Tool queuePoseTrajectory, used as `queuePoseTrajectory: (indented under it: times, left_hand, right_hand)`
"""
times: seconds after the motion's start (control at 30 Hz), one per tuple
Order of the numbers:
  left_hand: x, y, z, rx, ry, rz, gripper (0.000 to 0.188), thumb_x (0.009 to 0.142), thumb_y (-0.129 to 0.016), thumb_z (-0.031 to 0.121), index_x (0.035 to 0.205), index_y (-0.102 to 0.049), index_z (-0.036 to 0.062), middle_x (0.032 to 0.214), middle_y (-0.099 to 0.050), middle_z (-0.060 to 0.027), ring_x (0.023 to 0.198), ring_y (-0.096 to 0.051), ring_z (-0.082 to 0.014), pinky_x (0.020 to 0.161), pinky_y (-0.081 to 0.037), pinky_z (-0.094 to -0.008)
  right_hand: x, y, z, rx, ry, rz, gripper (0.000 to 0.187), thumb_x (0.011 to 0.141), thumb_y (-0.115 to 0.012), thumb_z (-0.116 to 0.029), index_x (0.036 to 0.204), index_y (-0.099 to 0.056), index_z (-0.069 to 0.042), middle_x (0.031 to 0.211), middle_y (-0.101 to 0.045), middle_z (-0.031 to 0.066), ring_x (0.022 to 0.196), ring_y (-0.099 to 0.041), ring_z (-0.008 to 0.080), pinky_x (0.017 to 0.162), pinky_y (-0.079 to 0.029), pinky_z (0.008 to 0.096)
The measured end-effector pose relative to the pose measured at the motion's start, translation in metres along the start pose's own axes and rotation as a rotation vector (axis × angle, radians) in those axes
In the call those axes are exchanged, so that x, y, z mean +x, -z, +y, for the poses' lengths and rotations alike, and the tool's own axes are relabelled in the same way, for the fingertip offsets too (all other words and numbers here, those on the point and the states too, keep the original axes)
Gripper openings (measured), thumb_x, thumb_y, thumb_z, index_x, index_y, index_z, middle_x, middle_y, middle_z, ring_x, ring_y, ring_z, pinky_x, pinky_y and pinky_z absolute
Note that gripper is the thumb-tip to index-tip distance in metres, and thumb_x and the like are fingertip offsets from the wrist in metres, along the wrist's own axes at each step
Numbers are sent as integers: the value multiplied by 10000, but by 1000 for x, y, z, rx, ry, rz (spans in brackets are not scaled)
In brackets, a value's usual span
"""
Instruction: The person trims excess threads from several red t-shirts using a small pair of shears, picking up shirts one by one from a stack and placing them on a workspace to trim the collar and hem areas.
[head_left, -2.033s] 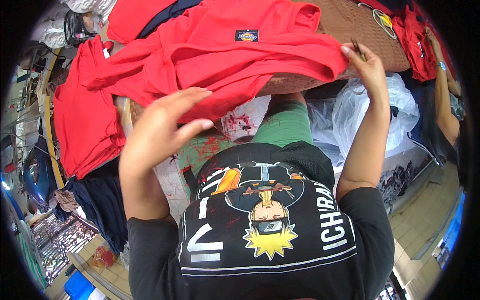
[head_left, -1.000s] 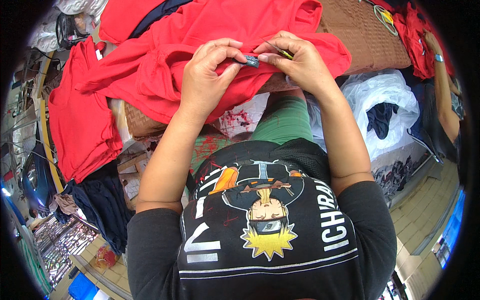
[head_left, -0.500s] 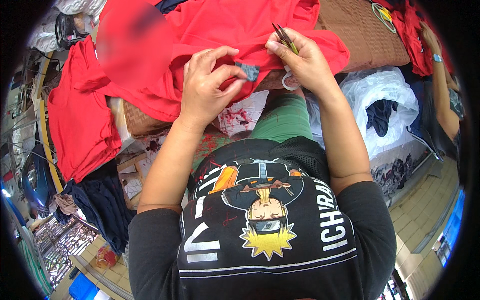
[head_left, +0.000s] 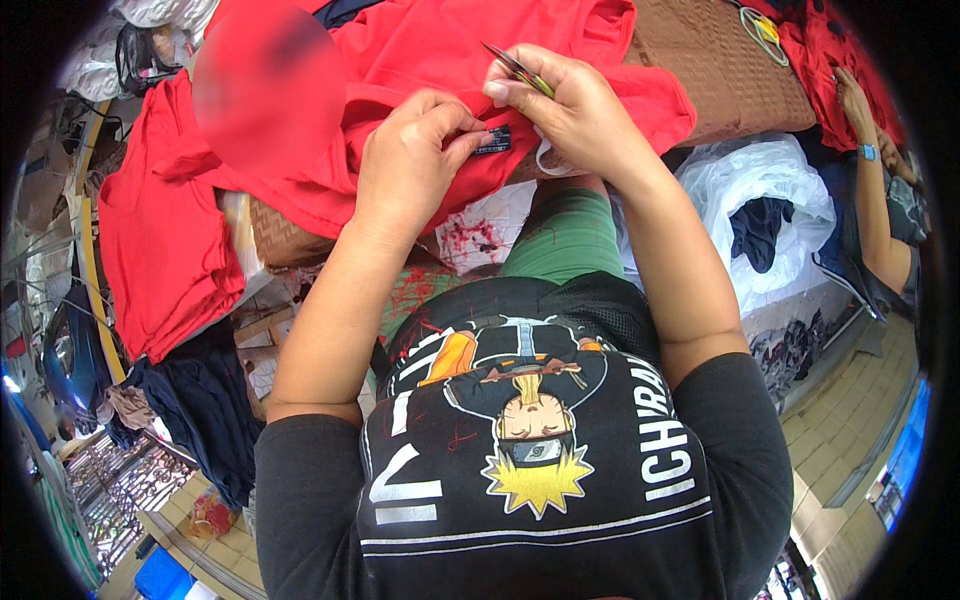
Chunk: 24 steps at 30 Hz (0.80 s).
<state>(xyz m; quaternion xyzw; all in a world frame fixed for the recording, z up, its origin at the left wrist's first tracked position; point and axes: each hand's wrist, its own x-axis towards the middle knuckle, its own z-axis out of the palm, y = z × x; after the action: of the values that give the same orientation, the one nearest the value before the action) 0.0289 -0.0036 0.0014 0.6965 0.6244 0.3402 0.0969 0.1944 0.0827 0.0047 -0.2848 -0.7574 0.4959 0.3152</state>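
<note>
A red garment [head_left: 430, 50] lies spread over the work surface in front of me. My left hand [head_left: 415, 155] is closed in a pinch at its near edge, and a small dark label [head_left: 493, 140] sticks out to the right of the fingertips. My right hand [head_left: 565, 105] is wrapped round thread snips [head_left: 525, 75], with dark pointed blades aimed up and left and a yellow-green body. A white ring [head_left: 545, 158] shows under that hand and seems to belong to the snips. The right fingertips are just above the label, over the red cloth.
More red cloth [head_left: 160, 240] hangs at the left, above dark navy cloth [head_left: 200, 410]. The brown padded surface [head_left: 720, 70] extends right. A clear plastic bag [head_left: 750, 180] holds dark cloth. At far right, another person's arm [head_left: 875, 200] reaches to red cloth.
My left fingers have closed into a pinch beside the label, which now lies flatter. My right hand has moved left with the snips, closer to my left hand.
</note>
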Motion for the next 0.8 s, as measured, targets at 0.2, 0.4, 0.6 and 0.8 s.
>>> queuePoseTrajectory:
  times: [0.2, 0.4, 0.6, 0.8]
  left_hand:
    - [1, 8, -6, -166, 285, -187, 144, 816, -724, 158, 858, -707, 21, 785, -711, -56, 706, -644, -87, 676, -507, -240]
    - [5, 13, -13, -277, 342, -245, 142, 891, -641, 126, 901, -692, -6, 827, -713, -58, 753, -651, -85, 712, -523, -243]
    - [4, 9, -14, -436, 318, -193, 150, 935, -575, 102, 985, -649, -18, 862, -703, -82, 783, -665, -106, 742, -547, -245]
    - [2, 7, -5, -416, 343, -135, 156, 936, -578, 111, 984, -642, -23, 854, -698, -81, 746, -668, -106, 689, -552, -236]
  right_hand:
    - [4, -1, 18, -113, -68, 41, 250, 924, -607, -222, 1076, -597, -23, 797, -601, 38, 741, -556, 107, 670, -467, 276]
    - [-11, 0, 14, 218, 58, 38, 249, 920, -617, -196, 1104, -605, -27, 887, -642, 27, 800, -575, 91, 749, -480, 252]
    - [-22, -2, 21, 198, -103, -98, 176, 887, -643, -115, 1026, -644, -7, 886, -664, 32, 845, -604, 93, 760, -491, 249]
    - [-22, -4, 17, 67, -46, -76, 144, 868, -641, -66, 984, -644, 18, 863, -672, 77, 819, -630, 129, 742, -509, 276]
